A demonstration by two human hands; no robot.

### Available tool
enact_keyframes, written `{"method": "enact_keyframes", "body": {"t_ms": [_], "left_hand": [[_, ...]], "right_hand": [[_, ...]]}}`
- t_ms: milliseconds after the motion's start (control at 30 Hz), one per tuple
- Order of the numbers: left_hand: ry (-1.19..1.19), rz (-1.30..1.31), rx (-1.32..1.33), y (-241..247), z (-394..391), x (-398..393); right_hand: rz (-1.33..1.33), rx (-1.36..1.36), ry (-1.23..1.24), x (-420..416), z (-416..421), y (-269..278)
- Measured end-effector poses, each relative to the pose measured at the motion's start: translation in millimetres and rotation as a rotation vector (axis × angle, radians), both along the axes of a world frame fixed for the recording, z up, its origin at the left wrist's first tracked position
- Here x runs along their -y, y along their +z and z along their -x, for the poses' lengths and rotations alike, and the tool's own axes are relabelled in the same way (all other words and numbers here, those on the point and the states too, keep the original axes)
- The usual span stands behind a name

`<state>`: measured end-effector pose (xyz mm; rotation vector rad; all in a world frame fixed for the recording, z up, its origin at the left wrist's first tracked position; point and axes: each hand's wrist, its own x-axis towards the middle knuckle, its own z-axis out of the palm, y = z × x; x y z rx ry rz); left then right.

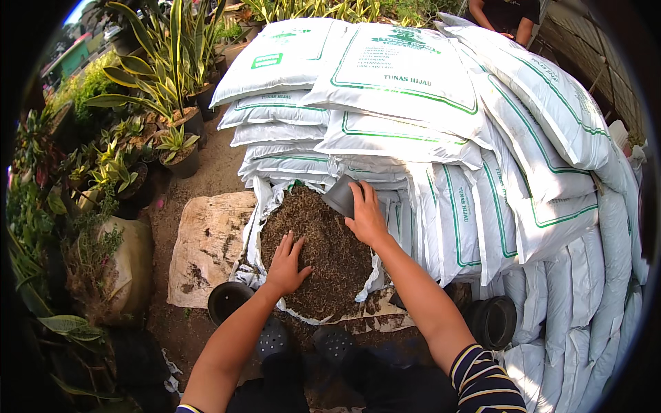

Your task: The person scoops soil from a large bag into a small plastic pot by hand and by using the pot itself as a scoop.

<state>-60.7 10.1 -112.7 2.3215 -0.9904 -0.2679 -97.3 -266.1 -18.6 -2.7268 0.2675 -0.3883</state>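
Observation:
Before me stands an open white sack [254, 227], its torn rim folded down around a mound of dark brown potting soil [325, 258]. My left hand [287, 266] rests on the soil's left side, fingers spread, holding nothing. My right hand [367, 211] grips a dark grey plastic plant pot [340, 197] at the mound's upper right edge. The pot is tilted, its mouth toward the soil; whether soil is inside cannot be seen.
Stacked full white sacks [403, 77] rise ahead and to the right. A black pot [230, 302] stands lower left, nested black pots [493, 322] lower right. A soiled cloth sheet [206, 248] lies beside the sack. Potted plants [179, 149] line the left. Another person [503, 20] is beyond the sacks.

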Motion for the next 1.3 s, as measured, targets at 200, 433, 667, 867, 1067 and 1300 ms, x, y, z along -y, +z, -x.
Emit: {"method": "enact_keyframes", "body": {"t_ms": [200,433,667,867,1067,1300], "left_hand": [[-0.004,-0.01,0.006,-4.2,2.6,-6.1],[0.003,-0.015,0.0,-4.1,3.4,-5.1],[0.011,-0.039,0.003,-5.9,2.3,-9.2],[0.007,-0.066,0.003,-3.3,4.0,0.2],[0.005,-0.114,0.0,-6.8,5.6,-1.5],[0.002,-0.094,0.015,-8.8,3.1,-3.7]], "right_hand": [[-0.139,-0.168,-0.122,-19.1,20.2,-35.4],[-0.08,-0.072,0.047,-24.6,56.3,2.2],[0.008,0.092,0.057,-32.9,74.7,30.2],[-0.088,-0.052,-0.262,21.3,63.1,-38.5],[-0.267,-0.175,-0.473,-2.6,80.1,-78.5],[-0.556,-0.305,-0.515,1.7,82.3,-60.3]]}}
